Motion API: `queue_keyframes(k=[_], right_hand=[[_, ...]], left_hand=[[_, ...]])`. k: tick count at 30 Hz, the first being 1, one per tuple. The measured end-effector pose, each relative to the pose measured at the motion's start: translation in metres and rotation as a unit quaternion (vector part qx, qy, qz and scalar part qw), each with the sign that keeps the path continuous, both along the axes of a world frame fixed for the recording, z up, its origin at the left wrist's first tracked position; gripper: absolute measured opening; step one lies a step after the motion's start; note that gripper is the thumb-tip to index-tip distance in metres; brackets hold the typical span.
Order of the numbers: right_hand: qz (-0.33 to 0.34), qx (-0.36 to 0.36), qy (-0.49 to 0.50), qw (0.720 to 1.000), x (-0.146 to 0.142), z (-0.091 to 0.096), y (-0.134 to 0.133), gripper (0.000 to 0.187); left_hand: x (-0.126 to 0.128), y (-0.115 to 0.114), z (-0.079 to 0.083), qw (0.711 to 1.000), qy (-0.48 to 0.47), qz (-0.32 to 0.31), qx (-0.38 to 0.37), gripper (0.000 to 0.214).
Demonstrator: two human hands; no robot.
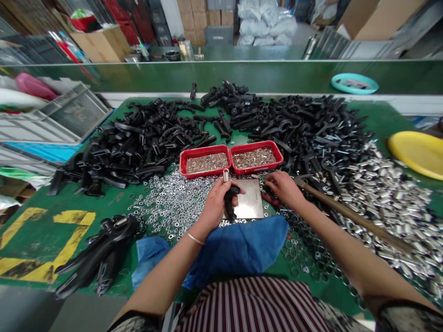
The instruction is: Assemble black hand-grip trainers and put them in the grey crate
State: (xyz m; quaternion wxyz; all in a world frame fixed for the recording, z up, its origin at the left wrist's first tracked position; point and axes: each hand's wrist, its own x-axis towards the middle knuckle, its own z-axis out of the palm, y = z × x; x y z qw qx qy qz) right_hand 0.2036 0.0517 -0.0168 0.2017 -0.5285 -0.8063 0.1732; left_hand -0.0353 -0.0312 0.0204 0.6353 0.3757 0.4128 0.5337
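Your hands are apart over the near middle of the green desk. Your left hand is closed around a black curved plastic handle piece, above the left part of a flat square silver metal plate. The piece's long axis runs near to far, its lower end pointing toward you; a silver metal coil spring stands at its far end, pointing away from you. A short black stub points right from its side.

Your right hand is just right of the plate, fingertips drawn together; you cannot tell whether they grip anything. Near it lie a red-handled tool and a hammer with a long wooden handle, which slants from far left to near right. Two red plastic trays of small metal parts sit beyond the plate, and a crumpled blue cloth lies on its near side.
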Motion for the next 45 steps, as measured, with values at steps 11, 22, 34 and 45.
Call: queue_keyframes(k=[11,22,34,45], right_hand=[[-0.015,-0.022,0.04,0.999,-0.008,0.002,0.007,0.009],[0.038,-0.421,0.548,0.722,-0.048,0.021,-0.06,0.033],[0.099,-0.492,0.529,0.684,-0.039,0.03,-0.074,0.037],[-0.118,-0.066,-0.093,0.986,0.094,0.048,-0.033,0.024]], left_hand=[[0.014,0.006,-0.011,0.994,0.053,0.094,-0.011,0.035],[0.027,0.003,-0.005,0.931,0.324,0.048,0.159,0.02],[0.021,-0.004,0.008,0.905,0.333,-0.058,0.259,0.018],[0.0,0.011,-0.006,0.971,0.213,0.101,0.038,0.04]])
